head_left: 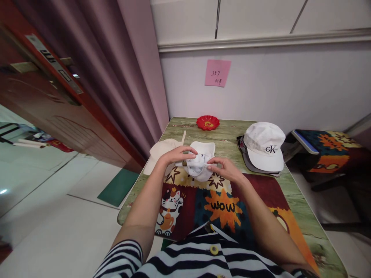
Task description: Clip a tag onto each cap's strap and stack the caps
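Note:
A white cap (202, 174) lies between my hands on the patterned mat, its hollow inside facing up and its brim pointing away from me. My left hand (180, 154) reaches over the cap's left side with fingers stretched out, the tips at its edge. Below those fingers a narrow pale strap (180, 164) sticks out to the left. On the cap's right side, my right hand (224, 168) pinches the strap's other part between thumb and fingers. Just left of my left hand lies a cream cap (158, 152), partly covered by that hand, with a thin strap pointing up.
At the right of the table (226, 135), a white cap with "CK" lettering (264, 144) sits on top of darker caps (252, 164). A red scalloped dish (208, 122) stands near the wall. The colourful mat (191, 208) covers the near part. A wooden door (72, 119) stands left.

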A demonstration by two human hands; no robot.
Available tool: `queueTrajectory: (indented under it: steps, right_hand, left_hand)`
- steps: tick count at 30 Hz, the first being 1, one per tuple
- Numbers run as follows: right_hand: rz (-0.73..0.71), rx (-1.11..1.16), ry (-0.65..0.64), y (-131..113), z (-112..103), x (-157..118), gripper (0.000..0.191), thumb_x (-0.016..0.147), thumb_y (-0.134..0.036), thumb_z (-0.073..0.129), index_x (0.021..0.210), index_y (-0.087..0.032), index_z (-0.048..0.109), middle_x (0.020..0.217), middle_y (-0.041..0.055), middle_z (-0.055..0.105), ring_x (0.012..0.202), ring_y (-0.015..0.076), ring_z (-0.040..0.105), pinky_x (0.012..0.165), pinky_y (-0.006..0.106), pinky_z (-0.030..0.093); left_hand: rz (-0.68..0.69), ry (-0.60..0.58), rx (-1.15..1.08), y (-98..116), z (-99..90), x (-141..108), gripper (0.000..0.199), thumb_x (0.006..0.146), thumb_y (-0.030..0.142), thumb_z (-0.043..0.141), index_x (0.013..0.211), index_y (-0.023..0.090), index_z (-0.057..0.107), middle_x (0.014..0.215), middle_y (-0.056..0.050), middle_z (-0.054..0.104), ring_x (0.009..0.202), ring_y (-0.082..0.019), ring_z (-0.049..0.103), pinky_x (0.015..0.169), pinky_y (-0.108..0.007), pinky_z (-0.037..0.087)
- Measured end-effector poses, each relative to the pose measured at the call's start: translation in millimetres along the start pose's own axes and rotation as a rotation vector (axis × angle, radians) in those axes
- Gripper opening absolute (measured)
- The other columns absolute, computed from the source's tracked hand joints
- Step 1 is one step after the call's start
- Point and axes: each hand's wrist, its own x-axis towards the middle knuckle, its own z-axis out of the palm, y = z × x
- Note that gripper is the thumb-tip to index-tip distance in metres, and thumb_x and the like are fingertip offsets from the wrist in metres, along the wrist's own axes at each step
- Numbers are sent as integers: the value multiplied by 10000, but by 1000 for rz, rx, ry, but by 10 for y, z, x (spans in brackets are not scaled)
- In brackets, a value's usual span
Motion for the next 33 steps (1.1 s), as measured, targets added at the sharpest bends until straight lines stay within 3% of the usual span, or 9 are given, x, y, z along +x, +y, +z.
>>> queueTrajectory:
  steps: [4,7,17,23,29,33]
  right_hand:
    - [43,-66,64,40,38,32,313,852,-483,614,869,-193,728,751,10,682,548,127,473,570,267,359]
    - [67,-77,82,93,55,45,314,854,-482,596,883,-192,714,639,-14,607,506,122,414,530,260,313]
    - [67,8,206,297,-94,-27,343,871,-511,560,826,-196,690,809,31,707,782,219,612,765,318,460]
    - [76,7,197,287,-113,-42,355,869,-532,562,791,-203,668,828,39,716,826,239,635,816,340,472]
    - [62,16,152,244,-126,-40,344,875,-524,569,801,-203,666,883,42,733,829,236,632,823,351,471]
    - [65,32,142,243,-119,-42,360,877,-526,574,801,-190,680,928,48,746,820,231,641,791,340,482]
  left_hand:
    - [-63,-65,1,-162,-46,-126,447,766,496,764,1110,210,749,1192,-65,715,1138,-270,624,982,-324,442]
    - [-68,-46,-33,-255,9,-149,439,729,482,797,1063,200,759,1177,-68,718,1124,-265,626,978,-325,444]
    - [-60,-13,-203,-320,201,-47,398,717,443,812,1007,174,763,1091,-62,737,1050,-241,648,976,-338,452]
    - [-78,67,-316,-391,278,1,408,627,405,873,954,172,796,1115,-104,757,1094,-280,659,1020,-407,459]
    - [-70,53,-357,-338,289,-59,288,623,348,869,867,203,820,1174,-116,751,1213,-309,628,1081,-439,427]
    - [-93,74,-347,-352,299,-66,261,634,361,865,821,186,813,1104,-125,766,1095,-301,679,1009,-425,478]
